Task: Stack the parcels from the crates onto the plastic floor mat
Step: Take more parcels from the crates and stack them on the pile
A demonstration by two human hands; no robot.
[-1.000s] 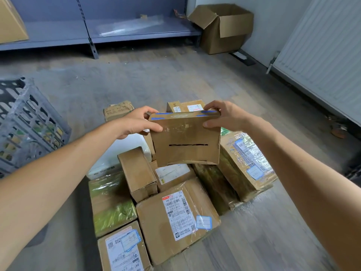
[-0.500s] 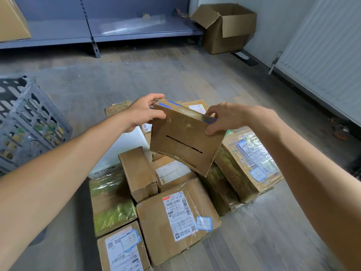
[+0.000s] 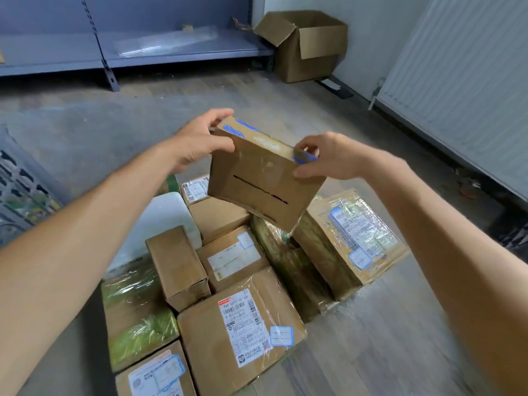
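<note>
A brown cardboard parcel with blue tape at its top corners and a dark slit across its face hangs tilted above the pile. My left hand grips its upper left corner; my right hand pinches its upper right corner. Below lie several parcels on the clear plastic floor mat: a large labelled box, a plastic-wrapped box at the right, a small plain box, a green wrapped one. A grey crate stands at the left edge.
A blue-grey shelf runs along the back wall. An open empty cardboard box sits in the far corner. A white radiator lines the right wall. Bare floor lies between the pile and the shelf.
The held parcel has been turned from level to tilted, its right side lower, and carried slightly forward and up over the pile. Both hands kept their hold.
</note>
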